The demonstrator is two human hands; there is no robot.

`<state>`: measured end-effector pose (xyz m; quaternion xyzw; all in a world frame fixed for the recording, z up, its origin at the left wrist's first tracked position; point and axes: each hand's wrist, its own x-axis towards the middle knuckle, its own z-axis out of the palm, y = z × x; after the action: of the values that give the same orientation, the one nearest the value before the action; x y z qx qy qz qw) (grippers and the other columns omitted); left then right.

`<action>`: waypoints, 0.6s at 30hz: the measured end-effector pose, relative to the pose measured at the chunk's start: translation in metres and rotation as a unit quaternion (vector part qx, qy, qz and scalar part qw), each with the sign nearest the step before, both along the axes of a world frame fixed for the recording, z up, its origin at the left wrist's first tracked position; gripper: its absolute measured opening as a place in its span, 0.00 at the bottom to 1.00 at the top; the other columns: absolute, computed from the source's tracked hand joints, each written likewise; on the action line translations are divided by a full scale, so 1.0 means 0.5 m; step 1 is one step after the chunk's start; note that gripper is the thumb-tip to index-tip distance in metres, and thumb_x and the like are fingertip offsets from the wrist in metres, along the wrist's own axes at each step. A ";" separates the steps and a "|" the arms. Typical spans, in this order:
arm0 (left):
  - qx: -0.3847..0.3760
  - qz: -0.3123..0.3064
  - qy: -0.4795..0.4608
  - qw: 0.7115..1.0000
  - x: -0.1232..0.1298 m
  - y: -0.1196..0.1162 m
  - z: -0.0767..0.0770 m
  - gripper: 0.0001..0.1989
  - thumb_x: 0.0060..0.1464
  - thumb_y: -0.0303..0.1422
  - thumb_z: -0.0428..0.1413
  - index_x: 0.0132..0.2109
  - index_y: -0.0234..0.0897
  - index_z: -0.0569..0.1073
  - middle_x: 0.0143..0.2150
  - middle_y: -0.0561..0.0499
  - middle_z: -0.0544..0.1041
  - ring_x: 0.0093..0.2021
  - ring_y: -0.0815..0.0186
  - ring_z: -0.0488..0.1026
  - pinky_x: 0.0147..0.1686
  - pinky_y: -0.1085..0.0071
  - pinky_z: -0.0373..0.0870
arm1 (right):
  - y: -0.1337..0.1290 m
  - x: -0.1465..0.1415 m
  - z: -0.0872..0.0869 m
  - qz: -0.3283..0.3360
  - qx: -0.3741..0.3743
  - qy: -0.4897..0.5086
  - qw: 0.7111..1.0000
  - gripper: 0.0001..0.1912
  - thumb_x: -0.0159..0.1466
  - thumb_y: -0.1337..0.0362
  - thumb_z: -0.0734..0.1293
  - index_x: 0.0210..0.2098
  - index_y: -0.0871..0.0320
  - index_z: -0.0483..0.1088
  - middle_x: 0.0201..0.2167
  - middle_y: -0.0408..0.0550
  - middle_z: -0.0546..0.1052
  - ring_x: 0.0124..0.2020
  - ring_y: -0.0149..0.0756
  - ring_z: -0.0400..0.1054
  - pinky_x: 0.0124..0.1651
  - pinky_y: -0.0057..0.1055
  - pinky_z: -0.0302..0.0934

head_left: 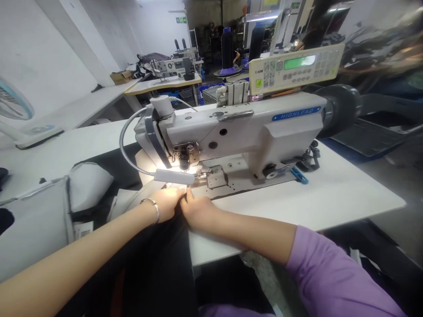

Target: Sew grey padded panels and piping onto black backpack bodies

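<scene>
In the head view, my left hand [166, 203], with a bracelet at the wrist, is closed on the edge of the fabric in front of the sewing machine's needle area. My right hand [198, 212] pinches the same edge close beside it, the fingertips of both nearly touching. Dark fabric [161, 259] hangs from the hands over the table's front edge, and a pale side of it shows to the left. The sewing machine [231, 132] stands just beyond. Its small lamp [174, 176] lights the fingertips and partly covers the presser foot.
A white padded piece [36, 215] lies at the left of the white table [330, 189]. Blue-handled snips [299, 175] rest by the machine's base. A control panel [297, 68] tops the machine. Behind are thread cones [227, 50] and another sewing machine [175, 68]; a fan [15, 103] stands left.
</scene>
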<state>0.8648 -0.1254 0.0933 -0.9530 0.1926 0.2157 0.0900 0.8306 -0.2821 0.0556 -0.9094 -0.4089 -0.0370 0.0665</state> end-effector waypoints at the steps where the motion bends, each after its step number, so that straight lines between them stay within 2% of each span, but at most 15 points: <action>1: 0.008 0.001 -0.006 1.000 -0.001 -0.003 -0.002 0.32 0.45 0.23 0.50 0.60 0.36 0.61 0.56 0.40 0.68 0.54 0.52 0.67 0.51 0.59 0.67 | 0.000 -0.005 0.003 0.008 -0.006 -0.006 1.000 0.31 0.58 0.71 0.57 0.59 0.77 0.53 0.57 0.79 0.59 0.45 0.54 0.68 0.27 0.38 0.68; 4: 0.019 0.000 -0.018 1.000 -0.001 -0.011 -0.001 0.29 0.48 0.25 0.50 0.59 0.36 0.62 0.57 0.39 0.67 0.54 0.51 0.67 0.48 0.59 0.68 | 0.004 -0.017 0.004 0.027 0.000 -0.020 0.999 0.30 0.58 0.72 0.55 0.59 0.80 0.52 0.57 0.80 0.59 0.53 0.61 0.62 0.24 0.40 0.68; 7: 0.026 -0.013 -0.033 0.999 0.002 -0.018 0.003 0.27 0.48 0.24 0.49 0.58 0.35 0.63 0.54 0.39 0.69 0.53 0.51 0.68 0.47 0.58 0.69 | 0.007 -0.017 -0.005 0.025 0.012 -0.037 0.999 0.29 0.59 0.73 0.54 0.59 0.79 0.53 0.57 0.79 0.60 0.56 0.62 0.60 0.24 0.39 0.69; 11: 0.038 -0.029 -0.049 0.998 0.005 -0.022 0.000 0.27 0.50 0.23 0.48 0.59 0.31 0.62 0.53 0.38 0.71 0.51 0.51 0.70 0.46 0.58 0.69 | 0.009 -0.011 -0.014 0.016 0.002 -0.076 0.997 0.28 0.62 0.71 0.54 0.60 0.80 0.52 0.57 0.81 0.58 0.56 0.62 0.61 0.24 0.39 0.69; 14: 0.037 -0.032 -0.071 0.996 -0.001 -0.023 -0.009 0.26 0.54 0.24 0.46 0.60 0.29 0.60 0.54 0.35 0.70 0.47 0.52 0.72 0.44 0.58 0.70 | 0.004 -0.021 -0.009 0.026 -0.007 -0.098 0.995 0.26 0.61 0.74 0.53 0.57 0.81 0.57 0.53 0.82 0.63 0.50 0.61 0.67 0.22 0.39 0.68; 16: 0.031 -0.038 -0.096 0.994 -0.008 -0.025 -0.014 0.24 0.55 0.23 0.45 0.59 0.28 0.62 0.53 0.34 0.70 0.46 0.52 0.73 0.43 0.58 0.71 | 0.000 -0.031 -0.003 0.047 -0.018 -0.103 0.993 0.24 0.60 0.76 0.53 0.54 0.83 0.60 0.50 0.83 0.65 0.40 0.55 0.72 0.20 0.37 0.66; 18: 0.028 -0.053 -0.124 0.990 -0.014 -0.027 -0.018 0.23 0.55 0.22 0.44 0.58 0.27 0.64 0.53 0.33 0.70 0.44 0.53 0.73 0.42 0.59 0.72 | -0.003 -0.037 0.000 0.074 -0.027 -0.102 0.992 0.22 0.60 0.76 0.53 0.51 0.83 0.62 0.49 0.84 0.66 0.32 0.50 0.72 0.19 0.37 0.65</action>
<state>0.8577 -0.1388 0.0845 -0.9579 0.2243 0.0956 0.1514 0.8118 -0.2837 0.0557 -0.8696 -0.4805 -0.1138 0.0027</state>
